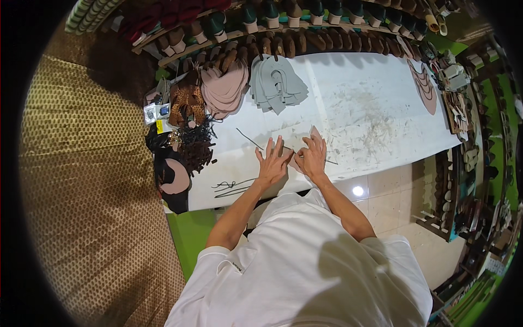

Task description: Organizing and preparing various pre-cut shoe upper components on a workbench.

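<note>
My left hand (274,163) rests on the white-covered table (256,122), fingers spread and its thumb side at a small pinkish-beige flat piece (295,165). Against the same piece, my right hand (311,162) is bent, thumb and forefinger pinched together at its edge. A tip of pinkish material shows beyond the right fingers. A dark narrow edge lies between the two hands; my fingers hide most of it. One thin dark cord (249,139) lies left of my left hand, and a short dark end (332,162) sticks out right of my right hand.
Stacked grey cut pieces (279,84) and pink cut pieces (224,90) lie at the back. Dark cords (234,189) and brown scraps (199,158) are at left. Several shoes (272,16) line the back rack. More pink pieces (422,87) lie far right, near shelves (455,201).
</note>
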`<state>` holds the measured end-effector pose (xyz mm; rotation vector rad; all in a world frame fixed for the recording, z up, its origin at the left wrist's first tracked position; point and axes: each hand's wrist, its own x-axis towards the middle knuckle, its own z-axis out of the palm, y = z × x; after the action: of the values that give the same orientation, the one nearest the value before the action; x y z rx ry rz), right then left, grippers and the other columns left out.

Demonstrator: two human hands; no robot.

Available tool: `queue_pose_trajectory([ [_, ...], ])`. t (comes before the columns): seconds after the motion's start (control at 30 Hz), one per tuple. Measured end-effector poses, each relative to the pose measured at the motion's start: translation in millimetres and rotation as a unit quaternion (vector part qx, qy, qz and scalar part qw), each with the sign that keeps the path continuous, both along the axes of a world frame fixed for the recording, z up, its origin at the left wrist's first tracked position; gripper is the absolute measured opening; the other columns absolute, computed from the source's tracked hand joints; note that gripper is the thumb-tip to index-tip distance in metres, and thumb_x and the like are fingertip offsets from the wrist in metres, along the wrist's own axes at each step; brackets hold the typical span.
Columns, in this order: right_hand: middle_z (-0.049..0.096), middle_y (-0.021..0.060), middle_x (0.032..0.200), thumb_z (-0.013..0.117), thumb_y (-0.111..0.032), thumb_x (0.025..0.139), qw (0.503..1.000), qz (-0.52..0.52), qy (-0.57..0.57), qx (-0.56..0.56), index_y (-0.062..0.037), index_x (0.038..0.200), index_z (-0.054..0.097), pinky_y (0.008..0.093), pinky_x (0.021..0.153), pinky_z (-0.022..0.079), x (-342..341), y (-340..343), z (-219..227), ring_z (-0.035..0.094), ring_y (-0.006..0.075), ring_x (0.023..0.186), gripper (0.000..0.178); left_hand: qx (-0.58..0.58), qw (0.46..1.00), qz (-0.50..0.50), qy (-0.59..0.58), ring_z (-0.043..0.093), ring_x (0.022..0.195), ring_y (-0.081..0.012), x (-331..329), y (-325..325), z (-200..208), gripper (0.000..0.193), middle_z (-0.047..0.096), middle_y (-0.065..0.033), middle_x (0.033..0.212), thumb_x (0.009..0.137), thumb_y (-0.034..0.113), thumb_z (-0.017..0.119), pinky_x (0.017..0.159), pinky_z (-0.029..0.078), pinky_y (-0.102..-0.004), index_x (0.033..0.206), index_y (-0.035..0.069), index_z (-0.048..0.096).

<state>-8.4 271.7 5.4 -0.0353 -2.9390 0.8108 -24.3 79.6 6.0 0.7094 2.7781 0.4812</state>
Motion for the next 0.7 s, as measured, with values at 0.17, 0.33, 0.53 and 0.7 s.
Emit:
queue_pose_trajectory([
  [0.17,0.063,0.0101,0.14,0.078,-0.024,0.08,0.999,0.018,0.019,0.019,-0.0071,0.08,0.083,0.0595,0.126,0.018,0.1,-1.6,2.6,0.044,0.0344,0.143,0.018,-0.002,1.0,-0.011,0.027,0.01,0.161,-0.0412,-0.1,1.1,-4.8,0.055,0.012,-0.0101,0.177,0.094,0.02,0.058,0.112,0.007,-0.0841,0.145,0.04,0.06],
  [0.33,0.064,0.0099,0.138,0.075,-0.024,0.081,0.998,0.034,0.019,0.044,-0.0066,0.08,0.083,0.0598,0.126,0.02,-1.2,-2.3,5.0,0.046,0.0333,0.142,0.019,-0.017,1.0,-0.001,-0.02,0.008,0.161,-0.0409,-2.8,2.0,0.1,0.05,0.01,-0.0103,0.177,0.099,0.023,0.055,0.112,0.006,-0.0832,0.146,0.038,0.06],
  [0.53,0.064,0.0103,0.137,0.074,-0.026,0.082,0.997,0.049,0.026,0.052,-0.0082,0.084,0.084,0.0593,0.125,0.021,1.6,-0.5,10.6,0.046,0.0332,0.14,0.021,-0.015,0.999,-0.039,0.033,0.008,0.162,-0.0385,-2.5,-0.5,-1.2,0.048,0.013,-0.0093,0.177,0.099,0.026,0.058,0.114,0.006,-0.0824,0.146,0.036,0.06],
  [0.7,0.059,0.0125,0.143,0.073,-0.027,0.085,0.998,0.038,0.035,-0.033,-0.01,0.098,0.084,0.0587,0.124,0.022,16.4,23.0,3.9,0.043,0.0351,0.144,0.023,0.013,0.999,-0.023,0.04,0.01,0.161,-0.04,0.9,1.1,-5.4,0.047,0.012,-0.011,0.177,0.099,0.028,0.06,0.113,0.008,-0.081,0.145,0.034,0.061],
])
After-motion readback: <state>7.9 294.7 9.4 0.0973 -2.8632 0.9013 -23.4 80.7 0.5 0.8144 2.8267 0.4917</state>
